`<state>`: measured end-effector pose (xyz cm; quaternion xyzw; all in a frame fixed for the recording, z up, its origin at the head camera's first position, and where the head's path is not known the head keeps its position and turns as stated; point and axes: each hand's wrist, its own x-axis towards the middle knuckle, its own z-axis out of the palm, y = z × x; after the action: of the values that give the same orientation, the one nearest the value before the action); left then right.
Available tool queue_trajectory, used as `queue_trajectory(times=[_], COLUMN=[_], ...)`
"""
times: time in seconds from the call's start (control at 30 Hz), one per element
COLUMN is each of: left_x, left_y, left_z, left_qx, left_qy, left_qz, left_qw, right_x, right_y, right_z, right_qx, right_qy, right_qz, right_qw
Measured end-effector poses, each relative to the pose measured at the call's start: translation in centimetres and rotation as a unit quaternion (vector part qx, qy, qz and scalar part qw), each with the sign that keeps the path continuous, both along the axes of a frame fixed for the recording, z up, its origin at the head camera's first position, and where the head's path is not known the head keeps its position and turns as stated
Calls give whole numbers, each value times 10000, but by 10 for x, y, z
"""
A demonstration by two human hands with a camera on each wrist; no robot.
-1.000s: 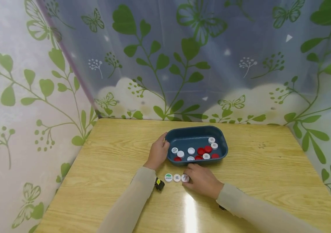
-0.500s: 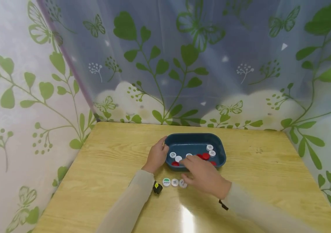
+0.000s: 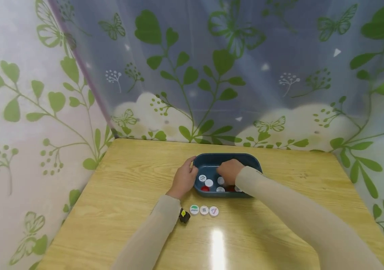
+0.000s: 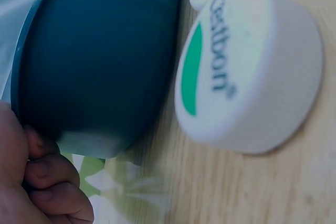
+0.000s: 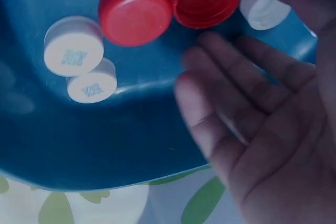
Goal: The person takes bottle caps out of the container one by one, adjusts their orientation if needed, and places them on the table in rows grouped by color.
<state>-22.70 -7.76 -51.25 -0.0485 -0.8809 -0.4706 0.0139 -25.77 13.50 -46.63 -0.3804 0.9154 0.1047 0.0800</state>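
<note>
A dark blue plastic basin (image 3: 212,194) holds several loose white and red bottle caps. At its left end my left hand (image 3: 182,182) grips the rim, fingers curled in the left wrist view. Inside the basin, my right hand (image 3: 230,170) has its fingers loosely extended with nothing held, as the right wrist view shows. Near those fingers lie a red cap (image 5: 135,12), an upturned red cap (image 5: 205,1) and a white cap with a printed code (image 5: 74,46). Before the basin, a green-and-white cap (image 3: 194,209), a code-printed cap (image 3: 204,210) and another white cap (image 3: 213,211) form a row.
Everything stands on a wooden table (image 3: 138,168). Patterned curtain (image 3: 165,123) with leaves and butterflies hangs behind and along the sides. My right forearm (image 3: 286,206) crosses over the basin's front right corner and hides some caps.
My right hand has let go of the third cap in the row and moved up and forward into the basin. The left hand keeps its grip on the rim.
</note>
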Motion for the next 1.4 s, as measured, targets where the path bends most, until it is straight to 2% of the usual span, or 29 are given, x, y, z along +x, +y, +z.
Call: queue_trajectory(times=[0.27, 0.4, 0.73, 1.4], left_x=[-1, 0, -1, -1], left_y=[7, 9, 8, 0], left_z=[4, 8, 8, -3], left_qx=[-37, -65, -166, -127], left_qy=[-24, 1, -55, -187], left_qz=[-132, -184, -178, -125], left_qw=[9999, 9998, 9997, 9997], right_x=[5, 11, 7, 10], right_y=[-6, -13, -24, -31], right_z=[2, 7, 7, 4], right_qx=[83, 162, 444, 242], right_qy=[-84, 73, -243, -332], right_qz=[392, 485, -30, -144], right_qw=[9992, 9987, 9987, 9991])
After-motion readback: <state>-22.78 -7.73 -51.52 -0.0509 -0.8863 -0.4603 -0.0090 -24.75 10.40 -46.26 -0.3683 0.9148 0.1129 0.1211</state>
